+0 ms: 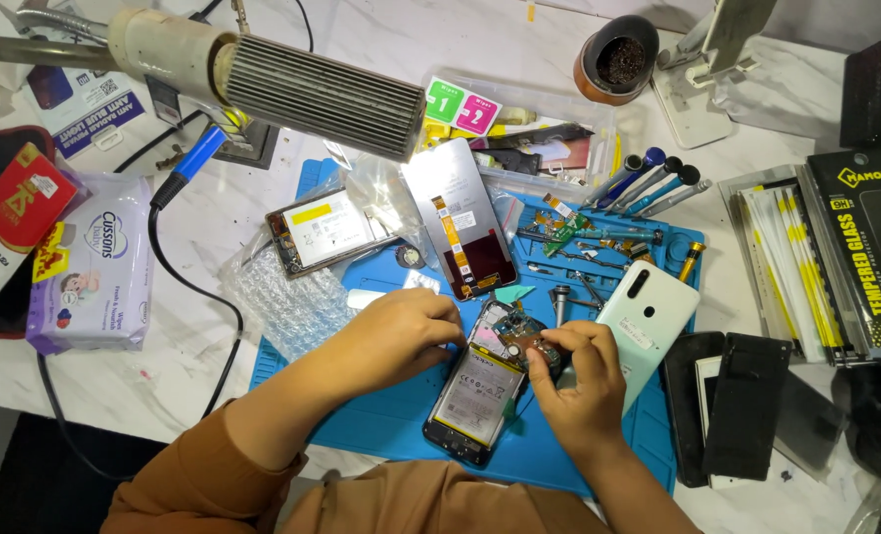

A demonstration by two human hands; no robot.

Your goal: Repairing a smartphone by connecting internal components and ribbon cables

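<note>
Two hands meet on opened phone (480, 381): left hand (393, 336) steadies edge, right hand (581, 381) pinches small part at 1 o'clock. We judge slip could tear ribbon cable.

The blue mat (381, 420) is left bare only at its near left corner, below the left hand (396, 336). Beyond the opened phone (480, 386), passage is blocked by a detached screen panel (460, 218), loose tools (599, 247) and a white back cover (648, 316) beside the right hand (579, 381). Overhead, the far left is crossed by a ribbed lamp head (312, 94).
</note>
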